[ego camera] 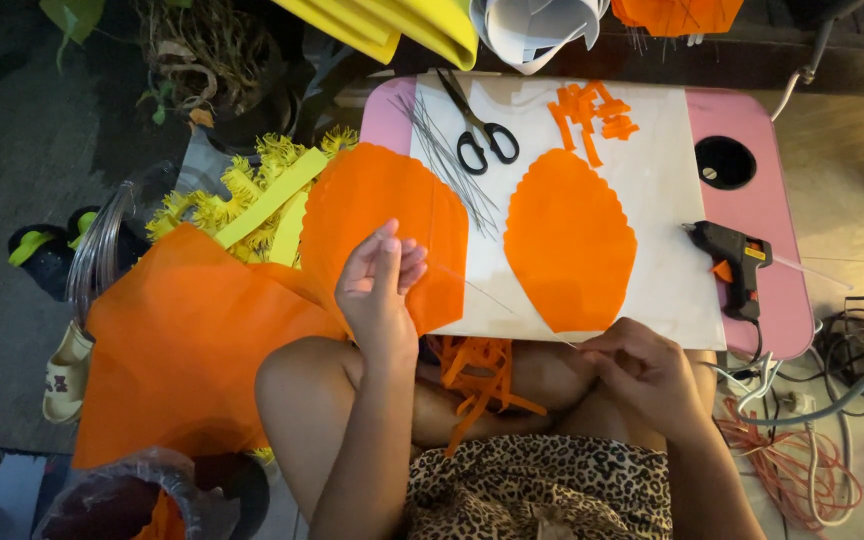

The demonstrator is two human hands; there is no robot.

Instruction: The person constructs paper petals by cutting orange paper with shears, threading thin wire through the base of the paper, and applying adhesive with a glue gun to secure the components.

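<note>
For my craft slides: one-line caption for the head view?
Left hand holds an orange petal sheet; right hand pinches thin wire beside scissors and glue gun.

Dim warm light, darker edges

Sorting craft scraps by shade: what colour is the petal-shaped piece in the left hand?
Orange, clearest in the head view: petal-shaped piece, left hand.

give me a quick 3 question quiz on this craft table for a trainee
1. True or false: the scissors lie closed on the white board.
2. Which hand holds the orange petal sheet: A) left hand B) right hand?
3. Fill in: the black glue gun lies to the ____ of the flat orange petal.

Key: 1 false, the blades are open; 2 A; 3 right.
</note>
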